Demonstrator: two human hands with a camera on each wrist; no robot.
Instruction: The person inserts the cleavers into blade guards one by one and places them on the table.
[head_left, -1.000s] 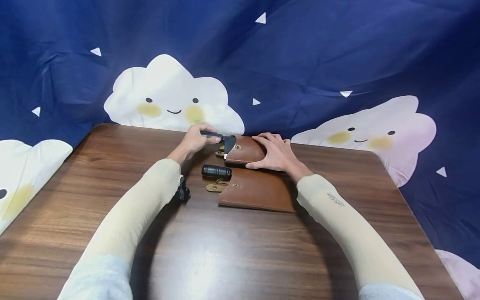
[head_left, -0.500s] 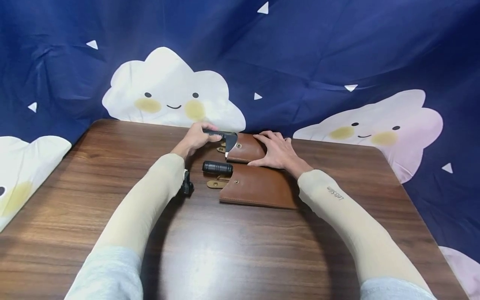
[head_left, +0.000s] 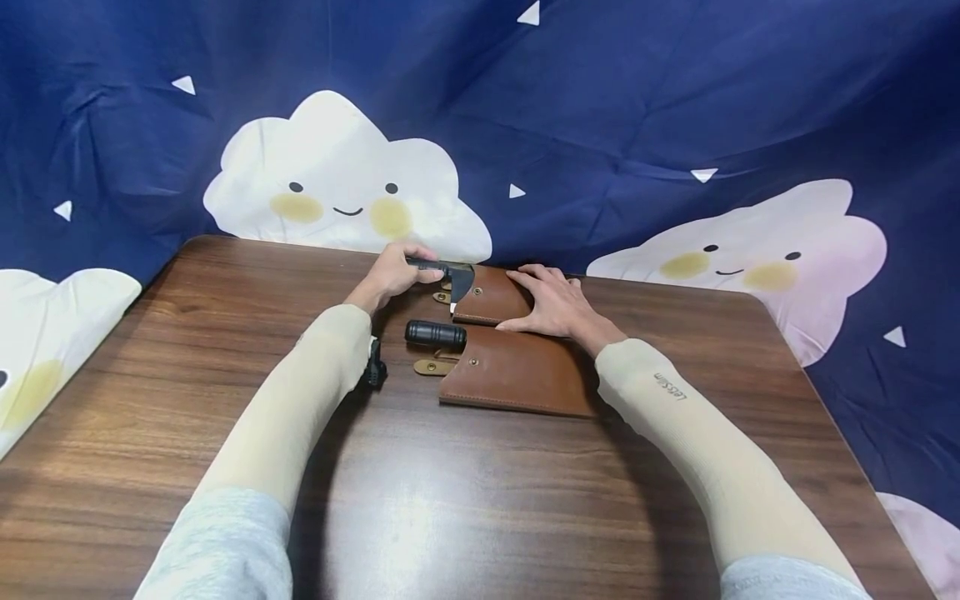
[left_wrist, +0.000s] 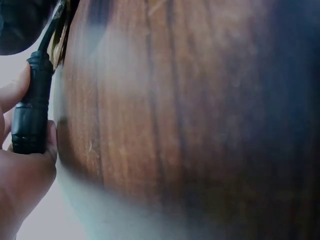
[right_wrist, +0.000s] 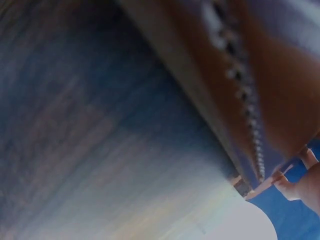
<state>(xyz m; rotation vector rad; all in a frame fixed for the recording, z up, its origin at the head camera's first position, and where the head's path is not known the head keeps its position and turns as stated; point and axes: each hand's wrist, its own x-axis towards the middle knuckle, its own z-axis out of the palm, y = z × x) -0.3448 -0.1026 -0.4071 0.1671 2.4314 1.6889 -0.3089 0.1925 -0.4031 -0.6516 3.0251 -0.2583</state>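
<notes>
At the back of the table, my left hand [head_left: 392,271] holds the black handle [left_wrist: 32,105] of a cleaver between thumb and fingers. Its broad dark blade [head_left: 461,286] shows at the heel, and the rest is hidden inside a brown leather sheath [head_left: 491,293]. My right hand [head_left: 553,302] grips the other end of that sheath, thumb on the near side and fingertips at the far edge. In the right wrist view, fingers [right_wrist: 286,187] touch the far end of a stitched brown sheath.
Just in front lies a second, larger brown sheath [head_left: 517,375] with a black ribbed handle [head_left: 435,334] sticking out leftward and a tan snap strap [head_left: 433,367]. The wooden table [head_left: 480,500] ends at a blue cloud-printed curtain [head_left: 585,100].
My left forearm and its wrist camera have shifted slightly right and away. The head view has tilted a little. Both hands keep their hold, and the cleaver stays about as deep in its sheath.
</notes>
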